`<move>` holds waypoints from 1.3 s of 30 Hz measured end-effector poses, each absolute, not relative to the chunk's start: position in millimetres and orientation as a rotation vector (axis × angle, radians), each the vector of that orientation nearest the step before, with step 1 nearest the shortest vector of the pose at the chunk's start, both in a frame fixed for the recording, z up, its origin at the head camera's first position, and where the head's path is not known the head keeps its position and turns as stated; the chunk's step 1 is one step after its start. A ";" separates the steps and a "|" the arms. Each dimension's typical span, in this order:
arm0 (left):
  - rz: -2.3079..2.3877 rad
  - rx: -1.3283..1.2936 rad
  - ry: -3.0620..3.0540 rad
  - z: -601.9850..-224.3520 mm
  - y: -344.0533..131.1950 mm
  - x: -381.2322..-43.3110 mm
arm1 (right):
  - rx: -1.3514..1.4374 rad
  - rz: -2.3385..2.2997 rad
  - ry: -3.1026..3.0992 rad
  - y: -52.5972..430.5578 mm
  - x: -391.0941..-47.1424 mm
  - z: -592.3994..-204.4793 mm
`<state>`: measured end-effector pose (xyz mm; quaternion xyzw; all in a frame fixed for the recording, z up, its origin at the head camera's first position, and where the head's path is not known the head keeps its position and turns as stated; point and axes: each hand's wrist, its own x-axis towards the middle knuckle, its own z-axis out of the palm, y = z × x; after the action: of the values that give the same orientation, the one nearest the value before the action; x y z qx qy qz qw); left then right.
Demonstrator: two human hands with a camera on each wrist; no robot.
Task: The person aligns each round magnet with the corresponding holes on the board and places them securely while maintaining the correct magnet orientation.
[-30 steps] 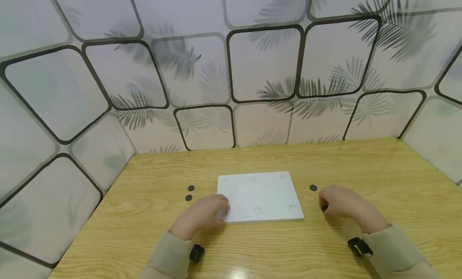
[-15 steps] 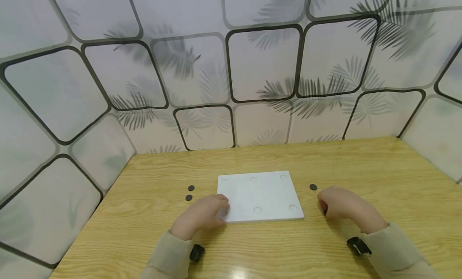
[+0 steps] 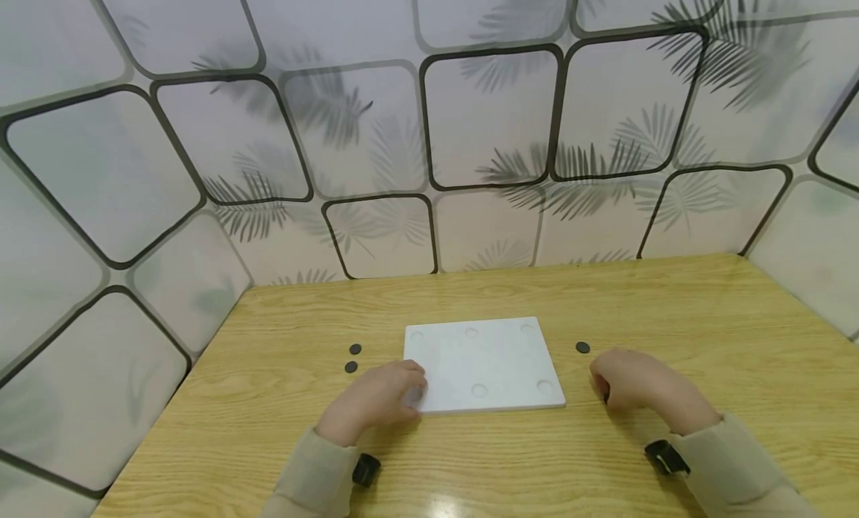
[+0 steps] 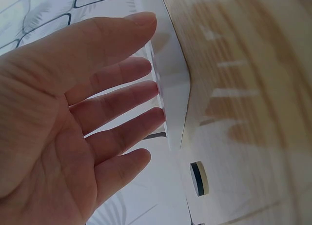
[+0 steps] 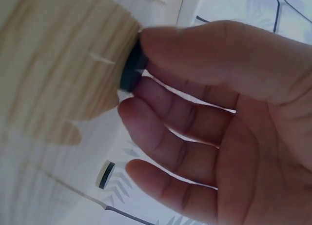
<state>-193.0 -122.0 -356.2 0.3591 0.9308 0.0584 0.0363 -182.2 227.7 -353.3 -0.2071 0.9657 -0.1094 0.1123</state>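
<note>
A white rectangular board (image 3: 483, 365) with shallow round recesses lies flat on the table. My left hand (image 3: 376, 399) is at its near left corner, and in the left wrist view the extended fingertips (image 4: 157, 116) meet the board's edge. To the right of the board, my right hand (image 3: 634, 380) holds a small black disc (image 5: 131, 66), pinched between thumb and fingertips close over the wood. Most of that disc is hidden by the hand in the head view. Another black disc (image 3: 582, 347) lies just beyond the right hand.
Two more black discs, a far one (image 3: 356, 349) and a nearer one (image 3: 351, 367), lie left of the board. The wood-grain table (image 3: 510, 458) meets a patterned wall covering (image 3: 490, 123) at the back and sides. Each wrist carries a small black device.
My right hand has turned slightly and shifted a touch left, so less of its disc shows. The left hand, board and loose discs stay put.
</note>
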 end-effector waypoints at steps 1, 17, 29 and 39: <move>0.180 1.100 2.858 -356.4 -122.1 -193.0 | -0.606 -0.322 2.831 227.8 -182.3 -353.4; 0.191 1.100 2.851 -356.1 -122.1 -192.6 | -0.590 -0.309 2.802 227.6 -181.6 -355.1; 0.188 1.087 2.846 -355.2 -122.0 -191.9 | -0.622 -0.337 2.833 226.2 -182.4 -352.0; 0.178 1.100 2.849 -355.0 -121.7 -192.1 | -0.640 -0.402 2.823 225.7 -183.6 -349.8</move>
<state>-192.1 -121.7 -355.0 0.3594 0.9304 0.0582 0.0413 -183.6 225.7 -349.8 -0.2175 0.9602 -0.1368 0.1095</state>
